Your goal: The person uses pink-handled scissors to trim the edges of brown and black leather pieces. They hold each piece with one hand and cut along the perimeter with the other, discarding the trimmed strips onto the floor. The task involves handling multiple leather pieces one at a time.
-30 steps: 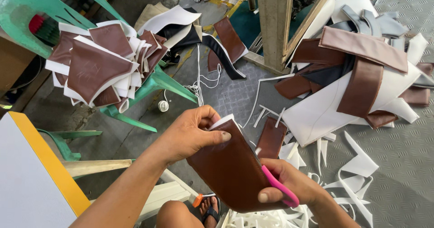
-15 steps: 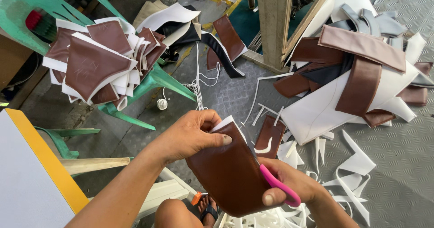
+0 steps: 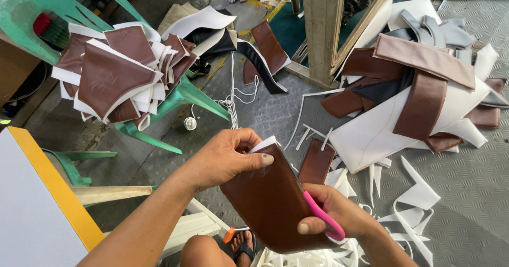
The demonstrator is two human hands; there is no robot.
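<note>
Your left hand point(image 3: 225, 158) pinches the top of the panel point(image 3: 270, 198); your right hand point(image 3: 334, 219) holds scissors point(image 3: 323, 215) at its right edge. A stack of pieces point(image 3: 114, 76) lies on the chair point(image 3: 32, 7) far left, and a pile point(image 3: 413, 87) lies on the floor far right.

A grey metal floor point(image 3: 466, 203) with a raised tread pattern fills the right and near side, strewn with white offcut strips point(image 3: 408, 214). At far left stands a green plastic chair point(image 3: 32, 7). A worn wooden post point(image 3: 323, 28) rises at far centre. A yellow-edged white board point(image 3: 37, 208) sits near left.
</note>
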